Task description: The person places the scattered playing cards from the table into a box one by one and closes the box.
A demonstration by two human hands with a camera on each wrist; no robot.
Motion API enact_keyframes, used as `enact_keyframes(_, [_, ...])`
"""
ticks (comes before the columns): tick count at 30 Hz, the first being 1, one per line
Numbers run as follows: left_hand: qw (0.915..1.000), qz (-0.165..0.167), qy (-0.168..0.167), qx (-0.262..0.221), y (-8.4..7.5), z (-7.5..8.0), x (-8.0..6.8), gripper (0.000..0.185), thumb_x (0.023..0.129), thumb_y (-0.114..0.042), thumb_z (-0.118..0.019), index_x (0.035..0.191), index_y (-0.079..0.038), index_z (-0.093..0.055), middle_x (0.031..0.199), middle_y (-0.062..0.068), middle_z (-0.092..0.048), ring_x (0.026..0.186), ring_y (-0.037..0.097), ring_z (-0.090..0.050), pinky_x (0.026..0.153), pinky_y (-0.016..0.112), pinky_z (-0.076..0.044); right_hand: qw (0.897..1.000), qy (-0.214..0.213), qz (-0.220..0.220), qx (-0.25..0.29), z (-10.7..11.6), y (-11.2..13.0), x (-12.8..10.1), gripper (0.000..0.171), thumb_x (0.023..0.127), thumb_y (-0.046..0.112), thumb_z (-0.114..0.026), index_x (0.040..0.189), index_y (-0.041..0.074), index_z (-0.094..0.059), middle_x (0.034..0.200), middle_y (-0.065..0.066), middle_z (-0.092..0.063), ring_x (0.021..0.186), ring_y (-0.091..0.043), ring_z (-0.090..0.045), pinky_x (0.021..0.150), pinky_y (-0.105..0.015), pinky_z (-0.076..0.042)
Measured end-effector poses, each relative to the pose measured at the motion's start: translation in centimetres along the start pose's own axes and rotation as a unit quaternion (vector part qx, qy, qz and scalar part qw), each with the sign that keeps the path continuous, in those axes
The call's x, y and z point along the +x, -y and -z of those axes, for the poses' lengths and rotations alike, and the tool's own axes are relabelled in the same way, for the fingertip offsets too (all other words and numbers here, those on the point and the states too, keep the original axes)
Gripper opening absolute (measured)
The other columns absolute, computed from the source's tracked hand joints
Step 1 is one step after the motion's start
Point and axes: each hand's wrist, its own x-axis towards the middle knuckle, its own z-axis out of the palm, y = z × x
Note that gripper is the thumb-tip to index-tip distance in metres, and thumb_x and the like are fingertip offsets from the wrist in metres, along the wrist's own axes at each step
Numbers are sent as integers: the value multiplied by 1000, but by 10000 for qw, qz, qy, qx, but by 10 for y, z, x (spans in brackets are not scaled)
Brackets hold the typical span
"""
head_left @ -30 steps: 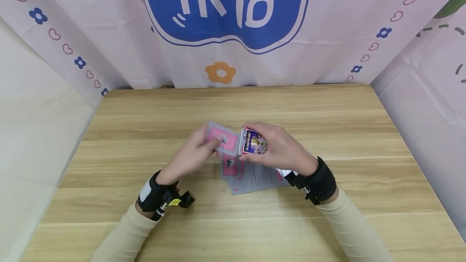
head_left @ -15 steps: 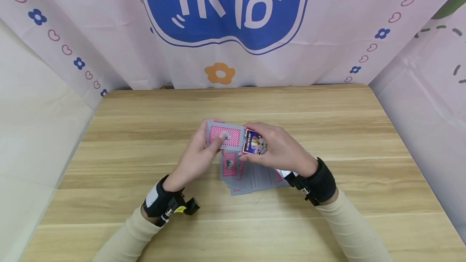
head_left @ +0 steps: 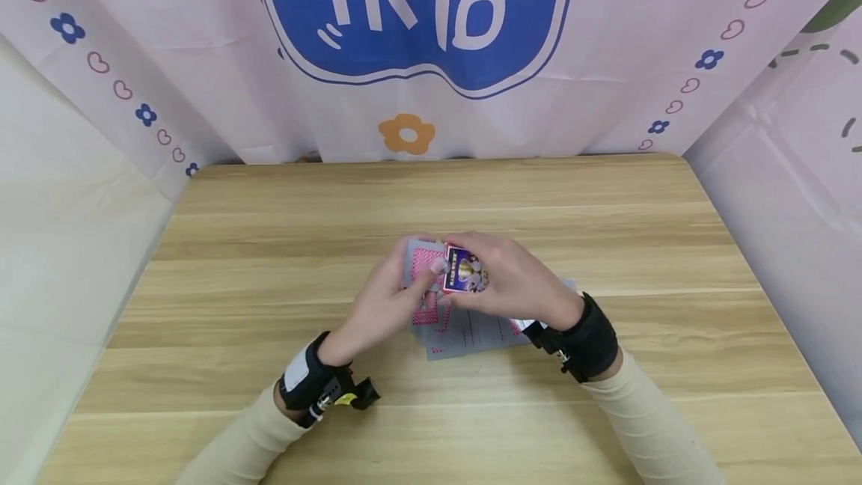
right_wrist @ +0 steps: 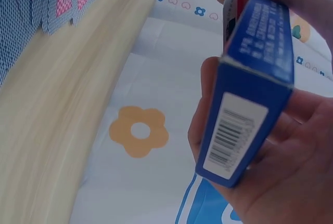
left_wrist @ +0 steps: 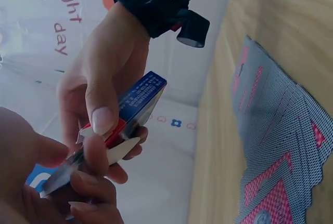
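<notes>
My left hand (head_left: 384, 313) grips a small stack of playing cards (head_left: 419, 254) with pink-and-grey backs, thumb on top. The stack's right end is right at the open end of a card box (head_left: 466, 269). My right hand (head_left: 525, 283) holds that box between thumb and fingers, its purple picture face up. In the right wrist view the box's blue end (right_wrist: 234, 135) carries a barcode. A white flap (left_wrist: 124, 151) shows near the box mouth in the left wrist view. Below both hands, more playing cards (head_left: 465, 337) lie fanned on the table, partly covered by the hands.
The wooden table (head_left: 269, 245) extends on all sides of the cards. Behind it hangs a white cloth (head_left: 283, 118) with a blue emblem and an orange flower. Each wrist wears a black strap (head_left: 313, 380) with a small camera.
The left hand has moved right and slightly toward the person, and less of its stack shows beside the box. The box has shifted slightly left and toward the person in the right hand's grip.
</notes>
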Motion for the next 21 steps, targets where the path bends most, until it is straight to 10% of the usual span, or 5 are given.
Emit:
enact_keyframes(7, [9976,257,-619,147,-3,11,2,35,114,-34,-41,133,-9,-56,85,8,-61,65,17,-49,58,26,-41,9995,-193,-215,88,9,-3,-2,79,82,35,-92,145,4,-57,124,-8,-71,91,-11,-66,74,-24,-58])
enact_keyframes(14, [9995,-82,-263,146,-1,4,4,19,110,-20,-53,113,-4,-63,100,12,-67,91,26,-64,78,24,-53,9997,-198,10,135,7,-2,-2,77,82,36,-92,143,2,-59,127,-9,-71,93,-12,-66,77,-25,-58])
enact_keyframes(21, [9997,-160,-107,118,0,-6,3,17,109,-21,-58,107,-5,-62,93,12,-65,79,18,-59,67,22,-48,9993,-152,199,285,4,1,-2,74,82,30,-93,141,3,-58,123,-9,-71,91,-12,-68,74,-22,-59])
